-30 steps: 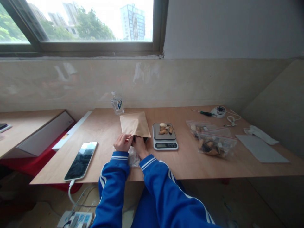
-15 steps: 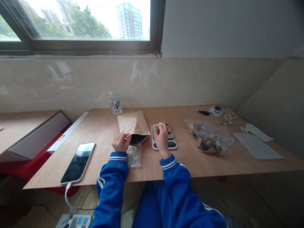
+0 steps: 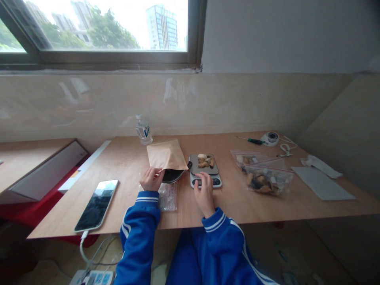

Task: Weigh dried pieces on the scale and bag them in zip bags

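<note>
My left hand is closed on the edge of a brown kraft paper bag, whose dark-lined mouth gapes toward me. To the right stands a small kitchen scale with several pale and brown dried pieces on its plate. A small black piece sits at the plate's left edge, beside the bag. My right hand hovers at the scale's front panel, fingers bent and apart, with nothing visible in them. Whether a fingertip touches the panel I cannot tell. Under my left wrist lies a clear zip bag.
Zip bags of dried pieces lie right of the scale. Beyond them are a white sheet, a screwdriver and a white camera. A water bottle stands at the back; a phone charges at the left.
My right hand has drawn back toward me from above the plate to the scale's front, uncovering the dried pieces. A black piece now shows at the plate's left edge. My left hand keeps its hold.
</note>
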Action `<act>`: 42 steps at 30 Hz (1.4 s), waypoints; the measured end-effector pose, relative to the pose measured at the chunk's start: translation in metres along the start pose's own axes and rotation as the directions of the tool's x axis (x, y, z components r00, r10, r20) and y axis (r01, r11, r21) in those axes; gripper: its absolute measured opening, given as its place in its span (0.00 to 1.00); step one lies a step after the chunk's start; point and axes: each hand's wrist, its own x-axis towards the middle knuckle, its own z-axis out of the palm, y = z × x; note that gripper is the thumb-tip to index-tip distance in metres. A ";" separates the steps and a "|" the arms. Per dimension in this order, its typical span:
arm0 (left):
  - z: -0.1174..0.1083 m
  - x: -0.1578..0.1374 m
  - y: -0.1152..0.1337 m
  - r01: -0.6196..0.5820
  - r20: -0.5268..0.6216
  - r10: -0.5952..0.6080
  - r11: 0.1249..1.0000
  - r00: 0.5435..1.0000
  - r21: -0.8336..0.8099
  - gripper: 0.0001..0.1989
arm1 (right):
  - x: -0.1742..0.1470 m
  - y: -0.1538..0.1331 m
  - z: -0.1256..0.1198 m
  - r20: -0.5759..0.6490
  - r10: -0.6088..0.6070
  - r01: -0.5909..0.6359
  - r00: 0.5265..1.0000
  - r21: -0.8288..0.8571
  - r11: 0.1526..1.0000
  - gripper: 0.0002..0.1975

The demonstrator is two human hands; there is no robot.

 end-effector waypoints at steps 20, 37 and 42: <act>0.007 -0.002 -0.017 0.398 -0.245 -0.366 0.912 0.898 0.095 0.10 | 0.042 -0.008 0.035 0.490 -0.189 0.218 0.851 -0.001 0.976 0.21; 0.009 -0.005 -0.017 0.210 -0.208 -0.180 0.969 0.962 0.132 0.08 | 0.071 0.072 -0.014 0.015 -0.028 0.029 0.999 -0.081 0.996 0.19; 0.008 -0.005 -0.017 0.181 -0.167 -0.158 0.974 0.973 0.133 0.08 | 0.066 0.073 -0.013 0.030 -0.049 0.051 0.998 -0.059 0.997 0.19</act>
